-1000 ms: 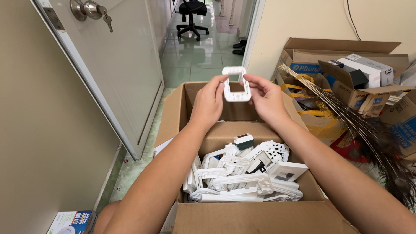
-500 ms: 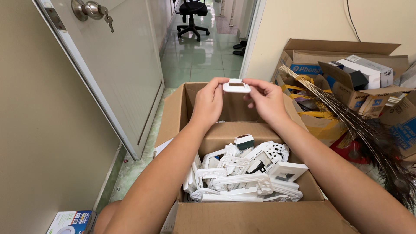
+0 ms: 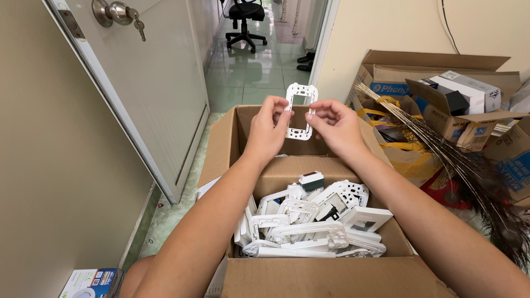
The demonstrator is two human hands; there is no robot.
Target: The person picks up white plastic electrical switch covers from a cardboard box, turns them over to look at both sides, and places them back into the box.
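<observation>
Pinching the white plastic frame [image 3: 301,111] upright between your left hand [image 3: 270,129] and right hand [image 3: 334,126] above the far end of the open cardboard box [image 3: 309,276], keep your fingers on its side edges so it shows clearly.

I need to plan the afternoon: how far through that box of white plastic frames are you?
Nothing set aside shows, so no finished share can be judged. In hand: one white frame, held upright between the left hand and right hand above the cardboard box. Left: the pile of white frames in the box.
</observation>
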